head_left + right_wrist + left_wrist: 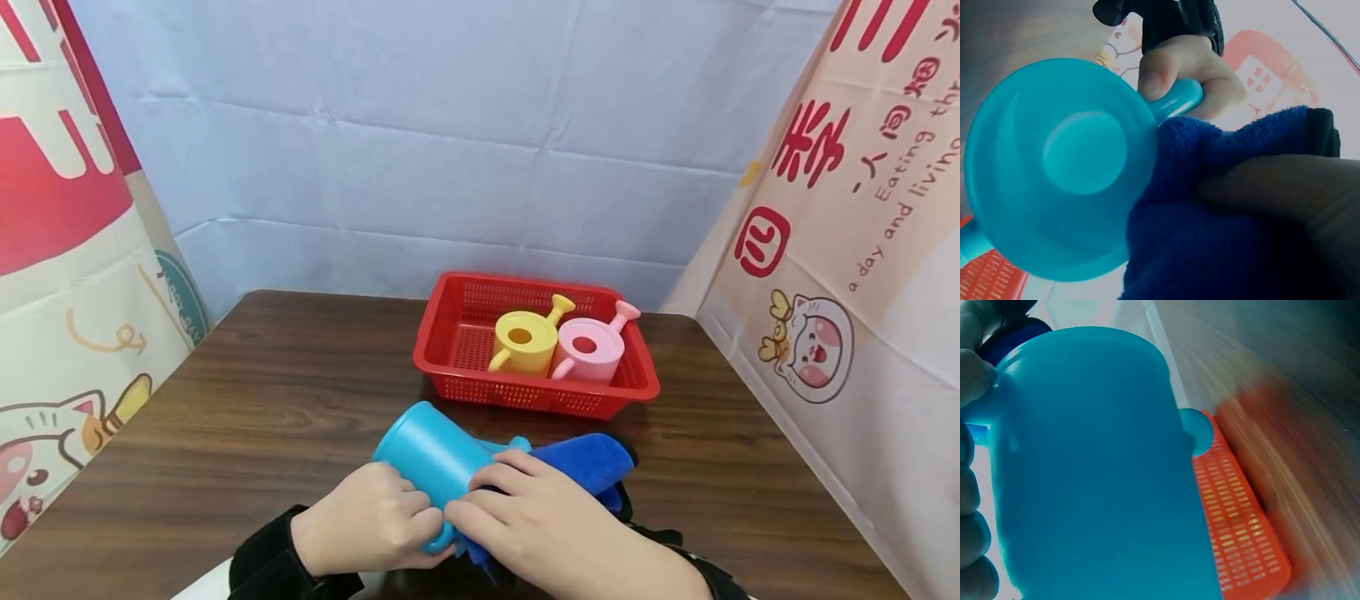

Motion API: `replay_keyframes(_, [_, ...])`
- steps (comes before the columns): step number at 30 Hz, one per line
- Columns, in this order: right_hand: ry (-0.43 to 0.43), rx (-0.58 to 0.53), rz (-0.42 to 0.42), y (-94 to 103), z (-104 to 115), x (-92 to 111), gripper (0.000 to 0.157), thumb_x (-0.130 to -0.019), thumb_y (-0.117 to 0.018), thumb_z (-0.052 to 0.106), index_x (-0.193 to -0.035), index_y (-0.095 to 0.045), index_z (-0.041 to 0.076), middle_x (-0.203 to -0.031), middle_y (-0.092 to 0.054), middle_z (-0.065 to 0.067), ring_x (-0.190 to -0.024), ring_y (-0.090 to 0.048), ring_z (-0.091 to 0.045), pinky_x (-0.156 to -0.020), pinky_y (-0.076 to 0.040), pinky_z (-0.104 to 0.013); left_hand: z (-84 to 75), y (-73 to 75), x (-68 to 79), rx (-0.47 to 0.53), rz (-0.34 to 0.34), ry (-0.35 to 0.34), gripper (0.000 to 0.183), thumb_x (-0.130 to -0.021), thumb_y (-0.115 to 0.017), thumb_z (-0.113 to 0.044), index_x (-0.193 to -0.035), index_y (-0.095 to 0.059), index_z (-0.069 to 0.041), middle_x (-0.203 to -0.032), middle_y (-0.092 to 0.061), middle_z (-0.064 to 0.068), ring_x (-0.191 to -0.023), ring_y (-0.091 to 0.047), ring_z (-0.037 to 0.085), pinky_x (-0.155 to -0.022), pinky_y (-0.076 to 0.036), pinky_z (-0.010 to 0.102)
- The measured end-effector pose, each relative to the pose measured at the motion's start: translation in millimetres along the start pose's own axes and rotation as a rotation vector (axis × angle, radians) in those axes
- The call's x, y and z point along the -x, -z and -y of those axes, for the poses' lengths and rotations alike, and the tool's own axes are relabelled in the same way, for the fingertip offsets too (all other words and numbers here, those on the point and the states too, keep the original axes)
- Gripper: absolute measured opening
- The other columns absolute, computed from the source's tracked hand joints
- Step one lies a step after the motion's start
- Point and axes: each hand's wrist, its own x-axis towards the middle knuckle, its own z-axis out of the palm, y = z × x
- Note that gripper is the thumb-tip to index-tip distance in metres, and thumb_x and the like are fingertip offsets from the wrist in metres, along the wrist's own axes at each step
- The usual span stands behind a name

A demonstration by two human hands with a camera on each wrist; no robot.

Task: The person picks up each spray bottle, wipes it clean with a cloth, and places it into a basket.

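A light-blue toy watering can (435, 454) is tilted on its side over the front of the table, its spout (519, 445) toward the basket. My left hand (371, 518) grips the can's handle (1180, 100), fingers curled round it. A dark-blue towel (588, 460) is held in my right hand (536, 517) against the can. In the right wrist view the towel laps over the can's round rim, with the thumb pressed on the cloth; the other fingers are hidden there. From the left wrist, the can's smooth side fills much of the view.
Behind the hands stands a red perforated basket (450, 379). Inside it, a yellow watering can (525, 342) and a pink watering can (588, 350) stand side by side at the right. The brown wooden table (300, 375) is bordered by hanging cloths (420, 150).
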Motion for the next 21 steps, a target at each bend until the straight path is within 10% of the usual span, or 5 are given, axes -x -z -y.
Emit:
replay_keyframes(11, [-0.105, 0.088, 0.274, -4.9, -6.1, -25.2, 0.091, -0.075, -0.076, 0.036, -0.147, -0.026, 0.011, -0.097, -0.066, 0.009, -0.093, -0.057, -0.009, -0.087, -0.043, -0.026, 2.3, -10.0, -2.9, -0.132, 0.091, -0.042, 0.032, -0.081, -0.067, -0.045, -0.067, -0.053, -0.019, -0.061, -0.046, -0.010, -0.054, -0.043, -0.001, -0.052, -0.035, 0.010])
replay_keyframes(21, [-0.042, 0.145, 0.173, -20.1, -18.3, -41.8, 0.042, -0.074, -0.077, 0.036, -0.105, -0.056, 0.017, -0.086, -0.064, 0.011, -0.080, -0.055, -0.006, -0.074, -0.045, -0.018, 2.9, -18.4, -1.9, -0.125, 0.073, -0.035, 0.043, -0.083, -0.065, -0.040, -0.054, -0.039, -0.024, -0.049, -0.029, -0.011, -0.043, -0.029, -0.001, -0.045, -0.015, 0.014])
